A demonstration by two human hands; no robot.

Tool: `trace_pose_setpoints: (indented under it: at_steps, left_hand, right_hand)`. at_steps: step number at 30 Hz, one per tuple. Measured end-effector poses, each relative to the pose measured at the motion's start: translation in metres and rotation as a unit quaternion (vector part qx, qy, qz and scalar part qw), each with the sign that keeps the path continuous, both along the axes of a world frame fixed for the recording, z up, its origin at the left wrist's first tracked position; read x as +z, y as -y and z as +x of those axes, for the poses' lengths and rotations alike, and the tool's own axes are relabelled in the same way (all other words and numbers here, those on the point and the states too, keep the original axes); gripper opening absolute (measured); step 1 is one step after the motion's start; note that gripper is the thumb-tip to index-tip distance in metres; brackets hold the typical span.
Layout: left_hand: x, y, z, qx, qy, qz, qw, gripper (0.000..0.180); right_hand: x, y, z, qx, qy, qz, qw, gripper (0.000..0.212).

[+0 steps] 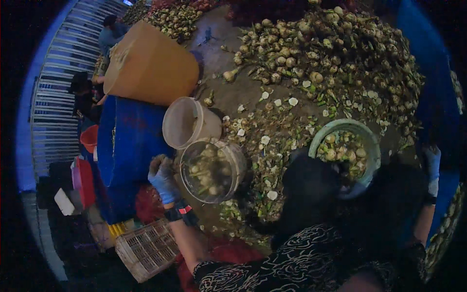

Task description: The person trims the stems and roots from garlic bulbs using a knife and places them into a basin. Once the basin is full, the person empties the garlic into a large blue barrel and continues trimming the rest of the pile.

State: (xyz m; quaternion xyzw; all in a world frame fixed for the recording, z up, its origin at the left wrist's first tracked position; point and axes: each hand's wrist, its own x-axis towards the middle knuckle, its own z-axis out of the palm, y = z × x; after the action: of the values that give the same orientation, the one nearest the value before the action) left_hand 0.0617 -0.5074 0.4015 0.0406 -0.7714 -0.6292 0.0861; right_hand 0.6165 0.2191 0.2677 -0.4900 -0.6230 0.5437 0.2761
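My left hand [164,179], in a light blue glove with dark fingertips, is raised beside a clear bucket [237,170] at the left. Its fingers are curled in; what they hold, if anything, is hidden. Pale onion-like bulbs [210,169] with green stems fill part of that bucket. Far to the right, my right hand [432,163] wears a similar glove and is held out near a blue surface; its fingers are too dark to read. Between my arms, close to my body, sits a pale green tub [373,146] holding bulbs and trimmings [343,152].
A large heap of bulbs [335,53] covers the far right floor, with cut scraps [265,141] strewn before it. Left stand another pale bucket [206,121], an orange drum [160,63], a blue drum [136,136] and a plastic crate [148,248]. People [111,36] sit beyond.
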Motion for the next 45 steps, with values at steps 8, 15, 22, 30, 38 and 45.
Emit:
trace_pose_setpoints:
  at_steps: [8,15,22,30,38,45]
  left_hand:
    - [-0.094,-0.247,-0.013,-0.358,0.117,-0.147,0.915,0.036]
    - [-0.235,-0.462,-0.055,-0.503,0.021,-0.406,0.763,0.07]
    - [-0.377,-0.528,-0.075,-0.492,-0.07,-0.491,0.716,0.064]
    - [-0.334,-0.543,-0.035,-0.479,0.213,0.028,0.851,0.061]
    - [-0.22,-0.534,0.032,-0.349,0.612,0.413,0.577,0.057]
    - [-0.292,-0.479,0.052,-0.591,0.484,0.164,0.625,0.072]
  right_hand:
    - [0.041,0.052,-0.183,0.158,0.222,0.003,0.962,0.032]
    - [-0.031,0.017,-0.233,0.224,0.226,0.012,0.948,0.026]
    - [-0.057,0.012,-0.303,0.35,0.124,-0.115,0.921,0.033]
    - [-0.072,0.009,-0.324,0.372,0.142,0.052,0.916,0.026]
    - [-0.048,0.032,-0.357,0.508,0.22,0.249,0.795,0.028]
    - [-0.049,0.048,-0.352,0.515,0.134,0.247,0.81,0.019]
